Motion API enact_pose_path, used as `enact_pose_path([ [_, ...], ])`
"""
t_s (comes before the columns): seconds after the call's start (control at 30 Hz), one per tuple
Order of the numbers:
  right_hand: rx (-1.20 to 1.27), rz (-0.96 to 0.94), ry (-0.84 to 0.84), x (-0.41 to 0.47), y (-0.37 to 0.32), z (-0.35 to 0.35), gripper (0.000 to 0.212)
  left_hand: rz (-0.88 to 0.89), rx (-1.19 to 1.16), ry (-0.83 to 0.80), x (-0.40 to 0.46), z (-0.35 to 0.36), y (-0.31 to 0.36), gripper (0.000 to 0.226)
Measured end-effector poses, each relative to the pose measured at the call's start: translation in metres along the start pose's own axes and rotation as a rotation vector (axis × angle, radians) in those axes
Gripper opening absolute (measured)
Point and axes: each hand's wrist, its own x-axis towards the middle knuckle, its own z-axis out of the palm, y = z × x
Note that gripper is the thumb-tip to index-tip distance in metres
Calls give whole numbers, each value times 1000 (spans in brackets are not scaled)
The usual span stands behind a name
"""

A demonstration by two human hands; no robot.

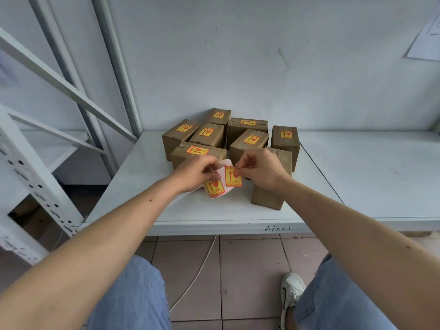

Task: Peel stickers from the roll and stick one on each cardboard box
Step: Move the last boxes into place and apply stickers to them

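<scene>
In the head view, at the centre of the frame, the sticker roll (215,188) is gripped by the curled left hand (196,172) above the white shelf (357,177). A red-and-yellow fragile sticker (232,176) is pinched at its upper edge by the right hand (260,169). Just below the right hand an unlabelled cardboard box (271,195) is seen; seven labelled boxes (248,141) are clustered above it.

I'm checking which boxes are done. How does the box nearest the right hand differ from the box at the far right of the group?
The near box shows no sticker on its visible faces; the far-right box carries a yellow-and-red sticker on top. The near box sits at the front, partly hidden behind the right hand; the far-right box sits farther back, unobstructed. Both are plain brown cardboard on the white shelf.
</scene>
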Motion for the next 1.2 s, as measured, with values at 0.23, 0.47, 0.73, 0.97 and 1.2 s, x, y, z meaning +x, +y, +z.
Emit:
enact_pose_path([
  [0.23,221,271,198,12,28,-43,23,75,518,-14,-5,22,-15,19],
  [0.47,256,477,281,26,61,-72,39,19,539,-28,11,24,-8,36],
  [0.73,285,581,220,37,78,-71,48,75,317,115,51,32,28,42],
  [0.97,293,576,193,39,86,-70,50,213,304,32,75,59,52,49],
  [1.2,227,559,212,42,84,-69,49,218,383,-16,80,66,51,50],
])
